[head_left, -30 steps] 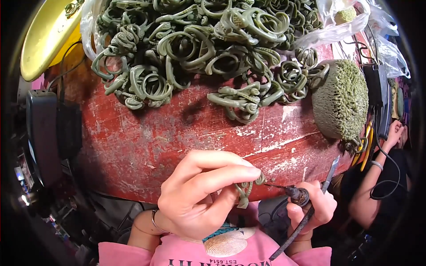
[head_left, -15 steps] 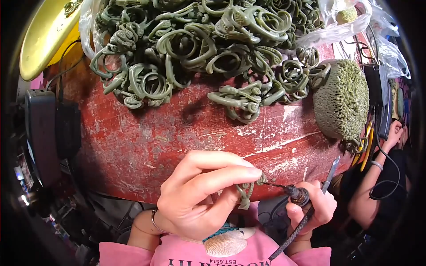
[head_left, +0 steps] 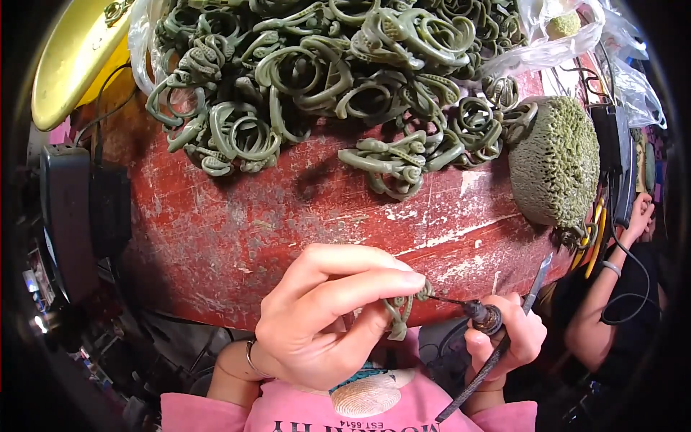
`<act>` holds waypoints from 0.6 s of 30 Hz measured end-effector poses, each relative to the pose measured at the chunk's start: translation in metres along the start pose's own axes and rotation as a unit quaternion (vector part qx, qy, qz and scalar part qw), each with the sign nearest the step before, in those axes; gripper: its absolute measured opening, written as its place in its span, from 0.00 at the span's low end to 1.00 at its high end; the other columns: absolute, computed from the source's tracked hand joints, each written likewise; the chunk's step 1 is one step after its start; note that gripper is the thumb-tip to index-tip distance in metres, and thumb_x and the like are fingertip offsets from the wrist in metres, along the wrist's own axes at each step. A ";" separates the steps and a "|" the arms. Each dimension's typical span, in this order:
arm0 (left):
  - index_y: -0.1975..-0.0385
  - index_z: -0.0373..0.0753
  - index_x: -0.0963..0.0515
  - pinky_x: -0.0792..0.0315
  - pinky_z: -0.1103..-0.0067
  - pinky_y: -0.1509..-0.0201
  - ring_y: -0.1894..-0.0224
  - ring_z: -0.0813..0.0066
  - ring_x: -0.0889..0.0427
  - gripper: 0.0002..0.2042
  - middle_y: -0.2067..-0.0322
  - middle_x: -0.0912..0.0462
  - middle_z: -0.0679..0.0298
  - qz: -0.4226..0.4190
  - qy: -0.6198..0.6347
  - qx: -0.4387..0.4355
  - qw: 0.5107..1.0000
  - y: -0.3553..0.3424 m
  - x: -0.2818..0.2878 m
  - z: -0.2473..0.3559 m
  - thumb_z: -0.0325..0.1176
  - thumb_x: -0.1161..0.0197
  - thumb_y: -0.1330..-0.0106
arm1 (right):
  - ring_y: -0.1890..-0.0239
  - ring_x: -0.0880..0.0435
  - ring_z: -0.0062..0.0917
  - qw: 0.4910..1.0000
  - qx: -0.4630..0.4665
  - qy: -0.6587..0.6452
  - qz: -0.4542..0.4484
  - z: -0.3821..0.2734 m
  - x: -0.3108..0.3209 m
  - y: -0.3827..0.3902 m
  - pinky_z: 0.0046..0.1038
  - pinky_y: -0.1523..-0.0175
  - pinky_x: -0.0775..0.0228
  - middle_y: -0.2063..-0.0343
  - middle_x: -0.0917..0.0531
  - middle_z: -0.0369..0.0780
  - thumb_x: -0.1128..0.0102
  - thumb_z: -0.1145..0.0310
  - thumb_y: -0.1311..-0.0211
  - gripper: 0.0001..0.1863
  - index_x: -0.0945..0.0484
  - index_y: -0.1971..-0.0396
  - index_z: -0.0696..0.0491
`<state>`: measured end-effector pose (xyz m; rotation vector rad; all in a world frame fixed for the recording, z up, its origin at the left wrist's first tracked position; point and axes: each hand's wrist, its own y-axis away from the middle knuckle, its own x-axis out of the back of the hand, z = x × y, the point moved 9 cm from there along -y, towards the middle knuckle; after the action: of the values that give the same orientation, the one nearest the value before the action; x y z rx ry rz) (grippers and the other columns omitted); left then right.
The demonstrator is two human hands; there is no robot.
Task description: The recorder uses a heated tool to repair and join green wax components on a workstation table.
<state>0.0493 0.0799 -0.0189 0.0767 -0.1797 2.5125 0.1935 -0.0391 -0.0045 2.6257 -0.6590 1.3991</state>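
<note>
My left hand [head_left: 324, 309] pinches a small green, curled wax-like piece [head_left: 397, 327] between thumb and fingers, over the table's near edge. Much of that piece is behind the fingers. Closed around a dark, crusted pen-like tool [head_left: 481, 317], my right hand [head_left: 520, 335] points its thin metal tip left. The tip meets the piece at its upper right, beside my left fingertips. A slim knife [head_left: 538, 277] is also held in my right hand, blade up and to the right. Its dark textured handle slants down toward my pink shirt.
Many green ring-shaped pieces [head_left: 302, 75] heap on the worn red table [head_left: 288, 230], partly in clear plastic. A porous green block [head_left: 554, 162] stands at the right. Black boxes [head_left: 108, 209] with cords flank the table. A yellow tray [head_left: 75, 61] is far left; another person's arm [head_left: 604, 309], right.
</note>
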 end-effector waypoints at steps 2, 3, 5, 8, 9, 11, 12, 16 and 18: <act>0.68 0.31 0.30 0.22 0.75 0.64 0.69 0.66 0.20 0.08 0.67 0.31 0.54 0.002 0.000 -0.001 1.000 0.001 0.000 -0.001 0.12 0.52 0.44 | 0.88 0.27 0.22 1.000 -0.002 -0.005 -0.008 0.000 0.000 -0.001 0.21 0.81 0.37 0.88 0.25 0.34 0.31 0.50 0.61 0.21 0.24 0.78 0.52; 0.68 0.31 0.30 0.22 0.75 0.64 0.69 0.66 0.20 0.08 0.67 0.31 0.55 0.005 0.001 -0.001 1.000 0.001 0.000 -0.001 0.12 0.52 0.44 | 0.88 0.26 0.22 1.000 -0.004 -0.009 -0.015 0.001 -0.001 -0.001 0.21 0.81 0.37 0.88 0.25 0.34 0.31 0.51 0.61 0.20 0.24 0.78 0.53; 0.68 0.31 0.30 0.22 0.75 0.64 0.69 0.66 0.20 0.08 0.67 0.32 0.55 0.003 0.003 -0.003 1.000 0.001 0.001 -0.002 0.12 0.52 0.44 | 0.87 0.26 0.22 1.000 -0.006 -0.027 -0.011 0.002 -0.002 -0.001 0.21 0.81 0.36 0.88 0.24 0.35 0.31 0.51 0.60 0.20 0.24 0.78 0.54; 0.68 0.31 0.30 0.22 0.75 0.65 0.69 0.66 0.20 0.08 0.67 0.32 0.55 -0.005 0.006 -0.005 1.000 0.000 0.000 -0.001 0.12 0.52 0.45 | 0.87 0.25 0.23 0.995 -0.038 -0.085 0.046 0.013 0.005 0.008 0.21 0.80 0.35 0.87 0.23 0.37 0.33 0.52 0.58 0.20 0.24 0.78 0.56; 0.68 0.31 0.30 0.22 0.75 0.65 0.70 0.66 0.20 0.08 0.67 0.32 0.55 -0.012 0.008 -0.005 1.000 -0.001 -0.002 0.000 0.12 0.52 0.45 | 0.86 0.25 0.23 0.985 -0.067 -0.125 0.098 0.021 0.013 0.013 0.21 0.80 0.34 0.86 0.23 0.38 0.33 0.53 0.56 0.21 0.24 0.78 0.57; 0.68 0.31 0.31 0.22 0.75 0.66 0.70 0.66 0.21 0.09 0.67 0.33 0.55 -0.016 0.003 -0.010 1.000 -0.003 -0.003 0.004 0.12 0.52 0.45 | 0.85 0.25 0.26 0.976 -0.077 -0.083 0.185 0.028 0.032 0.017 0.22 0.79 0.34 0.84 0.23 0.40 0.37 0.56 0.52 0.20 0.25 0.75 0.61; 0.68 0.31 0.31 0.22 0.75 0.66 0.71 0.67 0.21 0.09 0.67 0.33 0.55 -0.008 -0.015 -0.007 1.000 -0.002 -0.003 0.004 0.12 0.52 0.45 | 0.84 0.26 0.26 0.978 -0.105 -0.056 0.170 0.035 0.032 0.013 0.22 0.77 0.35 0.83 0.24 0.40 0.37 0.59 0.52 0.18 0.25 0.74 0.61; 0.66 0.28 0.27 0.23 0.80 0.67 0.69 0.69 0.20 0.17 0.64 0.28 0.51 0.049 0.092 0.006 0.995 0.004 0.001 0.000 0.06 0.54 0.56 | 0.82 0.30 0.24 0.966 -0.174 -0.004 0.193 0.057 0.046 0.012 0.21 0.74 0.39 0.84 0.28 0.38 0.36 0.72 0.55 0.11 0.26 0.73 0.61; 0.67 0.28 0.29 0.23 0.79 0.67 0.68 0.66 0.20 0.17 0.65 0.30 0.52 0.072 0.061 -0.009 0.995 0.006 0.005 0.000 0.07 0.56 0.56 | 0.82 0.30 0.24 0.964 -0.174 0.015 0.200 0.057 0.048 0.012 0.21 0.74 0.38 0.84 0.28 0.38 0.34 0.74 0.57 0.11 0.26 0.73 0.61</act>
<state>0.0419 0.0775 -0.0187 -0.0996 -0.1633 2.6497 0.2556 -0.0817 0.0005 2.2728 -1.3519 1.2557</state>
